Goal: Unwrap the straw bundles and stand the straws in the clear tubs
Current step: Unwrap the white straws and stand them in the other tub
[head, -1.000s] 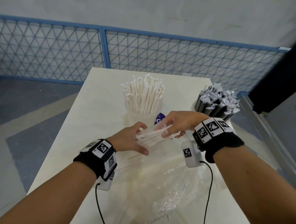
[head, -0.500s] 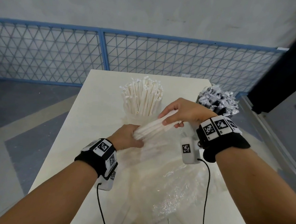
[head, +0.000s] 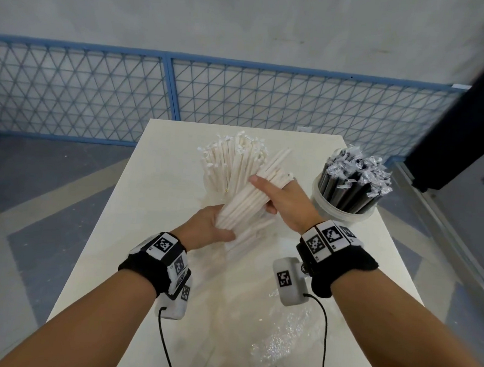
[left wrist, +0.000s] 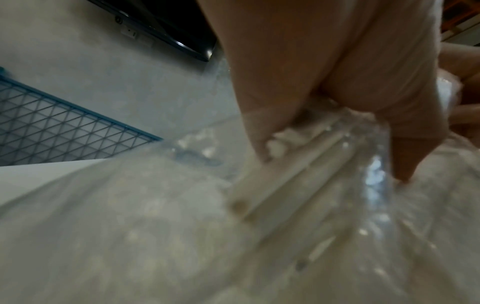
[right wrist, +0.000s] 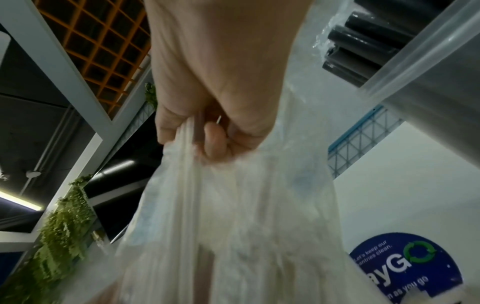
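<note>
Blue mesh fencing (head: 79, 94) and a grey wall back a pale table (head: 154, 206), where two clear tubs stand: one (head: 210, 188) packed with white straws (head: 231, 160), one (head: 339, 212) to its right filled with black straws (head: 351, 178). Both hands hold a loose bunch of white straws (head: 251, 195) tilted above the table, its upper end leaning toward the white tub. The left hand (head: 207, 226) cups the lower end, fingers curled round it; the right hand (head: 287, 203) wraps the upper part, thumb laid along the top (its other fingers tuck underneath). Crumpled clear wrap (head: 279, 341) lies on the near side of the table, and in the wrist views film seems to cling around the bunch. My judgement: square the straw ends against the left palm, tip the bunch upright, clear any film, then lower it into a gap among the standing straws without letting the grip loosen early, or they will fan out.
</note>
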A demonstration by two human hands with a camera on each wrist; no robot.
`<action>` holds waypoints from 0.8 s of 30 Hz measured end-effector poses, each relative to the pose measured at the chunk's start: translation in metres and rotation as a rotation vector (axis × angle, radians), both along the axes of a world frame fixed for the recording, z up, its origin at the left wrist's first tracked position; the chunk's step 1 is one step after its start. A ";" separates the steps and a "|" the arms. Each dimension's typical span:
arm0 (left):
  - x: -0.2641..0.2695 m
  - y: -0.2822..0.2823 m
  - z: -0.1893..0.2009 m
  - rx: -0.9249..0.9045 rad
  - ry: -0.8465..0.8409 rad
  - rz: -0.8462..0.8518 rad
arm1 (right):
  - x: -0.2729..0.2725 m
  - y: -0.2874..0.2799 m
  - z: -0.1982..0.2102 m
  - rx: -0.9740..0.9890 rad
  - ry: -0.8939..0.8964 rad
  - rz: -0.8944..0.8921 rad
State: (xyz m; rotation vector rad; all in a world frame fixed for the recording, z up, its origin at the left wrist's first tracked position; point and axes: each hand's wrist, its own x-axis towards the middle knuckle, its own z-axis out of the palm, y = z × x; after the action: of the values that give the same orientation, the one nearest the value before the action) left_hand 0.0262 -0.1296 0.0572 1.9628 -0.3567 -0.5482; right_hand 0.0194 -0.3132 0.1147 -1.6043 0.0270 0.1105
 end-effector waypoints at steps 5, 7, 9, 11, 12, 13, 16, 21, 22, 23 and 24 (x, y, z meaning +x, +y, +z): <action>-0.001 0.008 -0.005 0.052 -0.014 -0.046 | 0.010 -0.015 0.007 0.136 0.026 -0.295; -0.001 0.007 -0.006 0.033 -0.012 -0.055 | 0.010 -0.010 0.004 0.210 0.054 -0.159; -0.001 0.005 -0.006 0.030 -0.005 -0.070 | 0.007 0.000 -0.004 0.319 0.086 -0.005; 0.000 0.005 -0.006 0.034 0.021 -0.098 | 0.007 0.004 -0.008 0.315 0.124 0.013; 0.000 0.006 -0.008 0.045 0.038 -0.118 | 0.007 0.004 -0.006 0.293 0.122 -0.010; 0.001 0.007 -0.011 0.065 0.056 -0.140 | 0.009 0.002 -0.004 0.295 0.114 -0.047; 0.003 0.013 -0.020 0.205 0.089 -0.212 | 0.018 -0.010 0.008 0.454 0.071 -0.214; 0.000 0.014 -0.033 0.324 0.131 -0.244 | 0.031 -0.023 0.035 0.259 -0.138 -0.321; -0.002 0.013 -0.036 0.351 0.122 -0.235 | 0.032 -0.024 0.042 0.249 -0.171 -0.331; -0.002 0.012 -0.038 0.390 0.105 -0.234 | 0.034 -0.025 0.048 0.257 -0.197 -0.347; -0.003 0.012 -0.041 0.428 0.089 -0.234 | 0.037 -0.026 0.054 0.286 -0.213 -0.365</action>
State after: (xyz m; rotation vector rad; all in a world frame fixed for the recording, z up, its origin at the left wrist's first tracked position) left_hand 0.0231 -0.1175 0.0166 2.3105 -0.4428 -0.9206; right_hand 0.0562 -0.3390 0.1686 -1.2950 0.1324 -0.3265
